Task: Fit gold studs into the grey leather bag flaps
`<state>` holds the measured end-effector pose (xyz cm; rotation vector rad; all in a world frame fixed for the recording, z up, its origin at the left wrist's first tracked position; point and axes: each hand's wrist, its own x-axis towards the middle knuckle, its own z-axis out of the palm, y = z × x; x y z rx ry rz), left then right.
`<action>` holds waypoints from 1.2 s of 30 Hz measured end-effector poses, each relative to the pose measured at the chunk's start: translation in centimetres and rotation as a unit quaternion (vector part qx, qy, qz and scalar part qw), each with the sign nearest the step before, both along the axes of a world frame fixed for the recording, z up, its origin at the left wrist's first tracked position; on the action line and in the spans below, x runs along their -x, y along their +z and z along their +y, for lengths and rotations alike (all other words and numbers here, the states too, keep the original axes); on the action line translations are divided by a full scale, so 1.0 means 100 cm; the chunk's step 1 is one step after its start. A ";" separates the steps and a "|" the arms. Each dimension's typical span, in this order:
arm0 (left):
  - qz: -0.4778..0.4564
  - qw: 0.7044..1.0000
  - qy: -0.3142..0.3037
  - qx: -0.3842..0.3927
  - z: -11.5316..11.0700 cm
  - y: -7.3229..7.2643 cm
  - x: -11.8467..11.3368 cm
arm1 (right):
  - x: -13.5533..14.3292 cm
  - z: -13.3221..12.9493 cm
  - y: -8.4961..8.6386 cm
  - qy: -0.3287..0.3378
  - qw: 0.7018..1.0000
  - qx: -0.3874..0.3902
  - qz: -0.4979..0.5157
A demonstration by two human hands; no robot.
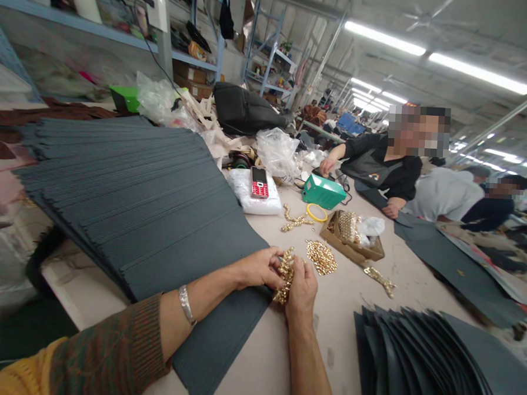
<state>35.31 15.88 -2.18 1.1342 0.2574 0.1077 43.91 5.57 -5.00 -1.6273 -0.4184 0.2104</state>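
Between my two hands is a bunched gold chain, held just above the pale table. My left hand pinches it from the left, a silver bracelet on that wrist. On the other side my right hand has its fingers closed on the same chain; its fingertips are partly hidden. A dark leather panel lies under my left forearm. Just beyond my hands is a pile of loose gold links. Another gold chain lies further back, next to a yellow ring.
Stacked dark panels fan out at left and at right. A cardboard box of gold chains, a short chain piece, a teal device and a red phone stand beyond. A co-worker sits across the table.
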 end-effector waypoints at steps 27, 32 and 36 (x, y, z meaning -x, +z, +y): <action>0.043 0.997 -0.016 0.058 -0.002 0.006 0.002 | 0.005 0.000 0.007 0.073 0.992 -0.059 0.084; 0.046 0.998 0.022 0.039 -0.002 0.004 0.000 | 0.007 -0.001 0.009 0.058 0.998 0.015 -0.014; 0.050 0.997 0.001 0.052 0.001 0.005 0.001 | 0.007 -0.001 0.008 0.022 0.998 0.043 -0.050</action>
